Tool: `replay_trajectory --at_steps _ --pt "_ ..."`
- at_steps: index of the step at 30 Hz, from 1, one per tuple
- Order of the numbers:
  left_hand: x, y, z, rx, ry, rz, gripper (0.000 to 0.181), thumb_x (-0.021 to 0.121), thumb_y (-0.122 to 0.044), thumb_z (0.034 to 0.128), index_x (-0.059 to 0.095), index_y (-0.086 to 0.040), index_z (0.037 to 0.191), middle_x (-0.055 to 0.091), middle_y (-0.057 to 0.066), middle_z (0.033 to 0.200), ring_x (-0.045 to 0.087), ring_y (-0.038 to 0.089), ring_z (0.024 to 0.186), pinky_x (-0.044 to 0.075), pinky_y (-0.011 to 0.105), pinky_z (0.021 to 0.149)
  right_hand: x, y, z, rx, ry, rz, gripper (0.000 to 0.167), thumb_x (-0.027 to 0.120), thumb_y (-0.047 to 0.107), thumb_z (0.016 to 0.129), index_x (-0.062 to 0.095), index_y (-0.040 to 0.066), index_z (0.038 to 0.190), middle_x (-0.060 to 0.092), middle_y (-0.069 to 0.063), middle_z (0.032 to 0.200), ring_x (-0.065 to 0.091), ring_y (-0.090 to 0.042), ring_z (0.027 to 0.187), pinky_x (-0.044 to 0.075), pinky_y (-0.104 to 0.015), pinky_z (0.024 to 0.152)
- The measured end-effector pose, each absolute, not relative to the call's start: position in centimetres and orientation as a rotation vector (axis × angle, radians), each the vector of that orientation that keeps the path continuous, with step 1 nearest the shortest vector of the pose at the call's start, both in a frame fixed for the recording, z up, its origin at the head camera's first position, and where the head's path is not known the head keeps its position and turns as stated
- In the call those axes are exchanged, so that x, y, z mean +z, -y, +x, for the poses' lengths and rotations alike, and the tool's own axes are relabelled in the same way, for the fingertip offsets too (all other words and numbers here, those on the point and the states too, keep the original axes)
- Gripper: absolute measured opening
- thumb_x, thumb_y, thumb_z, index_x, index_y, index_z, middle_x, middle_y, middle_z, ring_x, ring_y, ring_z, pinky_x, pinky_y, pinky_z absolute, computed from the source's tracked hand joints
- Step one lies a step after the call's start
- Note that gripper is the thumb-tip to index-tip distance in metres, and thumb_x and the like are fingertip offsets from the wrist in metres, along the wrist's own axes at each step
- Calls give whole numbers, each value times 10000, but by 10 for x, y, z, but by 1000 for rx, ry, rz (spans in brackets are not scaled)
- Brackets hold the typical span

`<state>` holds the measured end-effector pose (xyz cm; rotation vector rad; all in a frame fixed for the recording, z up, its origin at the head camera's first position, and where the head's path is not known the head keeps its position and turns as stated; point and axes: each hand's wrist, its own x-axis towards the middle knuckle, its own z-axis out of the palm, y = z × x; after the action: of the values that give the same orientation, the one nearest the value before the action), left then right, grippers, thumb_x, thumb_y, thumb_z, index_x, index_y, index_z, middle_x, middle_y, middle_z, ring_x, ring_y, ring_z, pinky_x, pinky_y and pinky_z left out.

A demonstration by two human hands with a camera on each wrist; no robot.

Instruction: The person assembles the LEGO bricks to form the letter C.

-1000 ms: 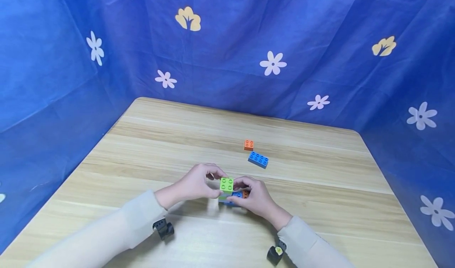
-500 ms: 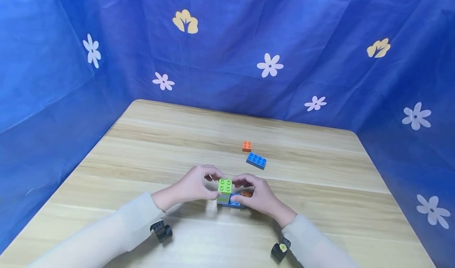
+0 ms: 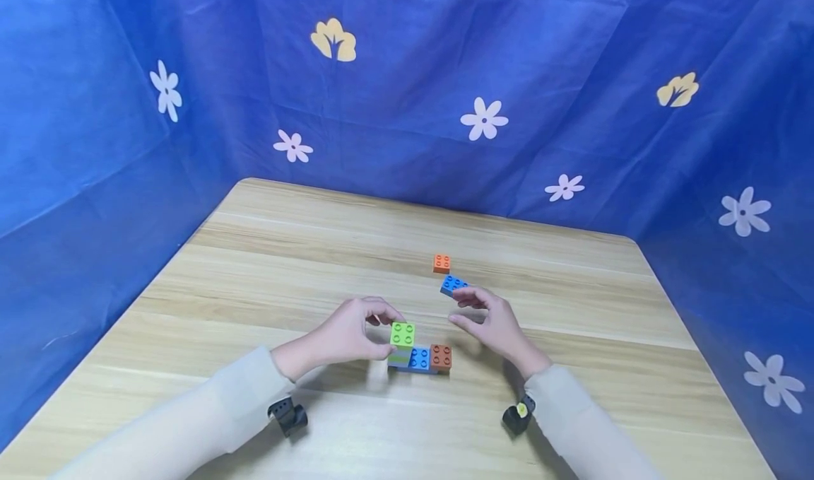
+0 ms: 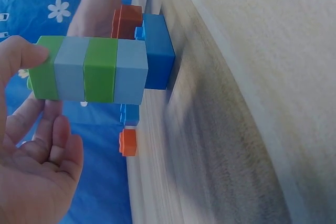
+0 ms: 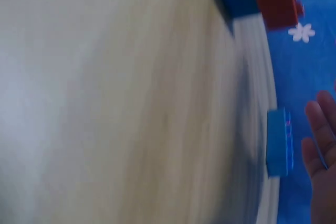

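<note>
My left hand (image 3: 350,331) pinches the top of a stack of toy building bricks between thumb and fingers. Green bricks (image 4: 100,69) and pale grey-blue bricks (image 4: 131,69) alternate in that stack, with a bright green brick (image 3: 403,334) uppermost. Beneath it lies a long blue base brick (image 4: 159,51), and a brown-red brick (image 3: 441,357) sits on the base's right end. My right hand (image 3: 499,328), fingers loosely bent and holding nothing, hovers by a loose blue brick (image 3: 451,285), covering part of it in the head view.
A small orange brick (image 3: 441,263) lies just behind the loose blue one. The wooden table (image 3: 286,240) is bordered at the back and sides by a blue cloth (image 3: 407,77) with flowers.
My right hand has left the brick stack and moved right and away from me to the loose blue brick, uncovering the brown-red brick. My left hand stays at the stack.
</note>
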<state>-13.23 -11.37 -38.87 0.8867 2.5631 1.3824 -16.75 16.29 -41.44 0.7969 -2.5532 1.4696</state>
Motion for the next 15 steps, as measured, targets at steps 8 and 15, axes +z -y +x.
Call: replay_trajectory --at_steps 8,15 --pt "-390 113 -131 1384 -2560 892 377 791 -85 694 681 -92 1054 649 -61 1008 587 282 939 497 363 844 -446 -183 -203 1258 2594 646 478 818 208 755 630 49 1164 629 -103 1115 581 -267 1019 499 -454 874" --pt "-390 113 -130 1384 -2560 894 380 787 -87 696 680 -84 1061 650 -49 1015 588 286 941 498 380 846 -451 -186 -220 1212 2692 516 568 819 280 752 599 66 1230 589 -112 1196 572 -287 1054 468 -442 916"
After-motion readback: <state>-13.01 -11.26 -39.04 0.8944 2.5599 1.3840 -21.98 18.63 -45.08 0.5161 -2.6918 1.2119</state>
